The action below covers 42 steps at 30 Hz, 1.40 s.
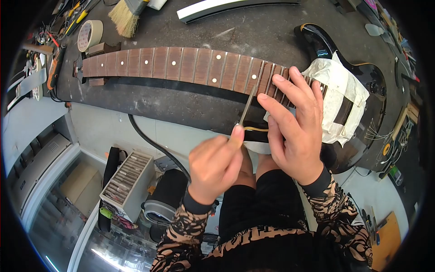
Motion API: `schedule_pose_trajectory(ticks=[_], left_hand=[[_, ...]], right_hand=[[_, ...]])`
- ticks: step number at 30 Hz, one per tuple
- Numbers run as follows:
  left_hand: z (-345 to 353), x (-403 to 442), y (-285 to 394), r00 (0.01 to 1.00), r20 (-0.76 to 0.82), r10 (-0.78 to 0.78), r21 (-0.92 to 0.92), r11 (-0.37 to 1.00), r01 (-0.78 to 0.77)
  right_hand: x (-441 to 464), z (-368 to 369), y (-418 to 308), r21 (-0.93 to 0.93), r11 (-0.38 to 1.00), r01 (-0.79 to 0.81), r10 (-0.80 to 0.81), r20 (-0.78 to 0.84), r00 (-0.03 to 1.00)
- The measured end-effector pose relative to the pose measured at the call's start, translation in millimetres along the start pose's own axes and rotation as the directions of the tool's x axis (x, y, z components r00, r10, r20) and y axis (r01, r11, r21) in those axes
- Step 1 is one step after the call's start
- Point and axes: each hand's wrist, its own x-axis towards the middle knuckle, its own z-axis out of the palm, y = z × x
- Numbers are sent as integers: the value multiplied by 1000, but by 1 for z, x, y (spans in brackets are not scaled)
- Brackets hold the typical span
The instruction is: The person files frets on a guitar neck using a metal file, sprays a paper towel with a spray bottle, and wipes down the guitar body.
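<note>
My left hand [213, 165] is closed around a thin metal file [247, 108], whose far end rests at the lower edge of a guitar fretboard [158, 63]. The brown fretboard has metal frets and pale dot inlays. My right hand [297, 122] lies over its upper end, fingers stretched out and apart, fingertips on or just above the frets close to the file's tip. Pale masking tape [355, 93] covers part of the black guitar body [376, 81] to the right. The handle end of the file is hidden in my left fist.
A neck support [103, 49] stands under the headstock end. On the dark bench lie a roll of tape [90, 36], a bristle brush [124, 19], a metal bar [226, 10] and an orange-handled tool [55, 68]. Below, a box of packed items [128, 177] stands beside a black cylinder [167, 195].
</note>
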Motion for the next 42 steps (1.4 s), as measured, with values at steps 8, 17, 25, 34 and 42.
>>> schedule_pose_trajectory(ticks=[8, 17, 25, 34, 42], left_hand=[[15, 44, -10, 1000, -17, 26, -53, 998, -27], [13, 39, -8, 1000, -7, 17, -39, 999, -18], [-6, -12, -1, 998, 49, -28, 4, 1000, 28], [-1, 0, -2, 999, 33, -15, 18, 1000, 15], [12, 30, -5, 1000, 12, -7, 5, 1000, 7]], right_hand=[[1, -2, -4, -3, 1000, -19, 19, 12, 1000], [1, 0, -3, -11, 1000, -14, 14, -4, 1000], [2, -4, -5, -4, 1000, -30, 30, 29, 999], [1, 0, -2, -14, 1000, -13, 13, 2, 1000], [2, -4, -5, -3, 1000, -31, 31, 31, 999]])
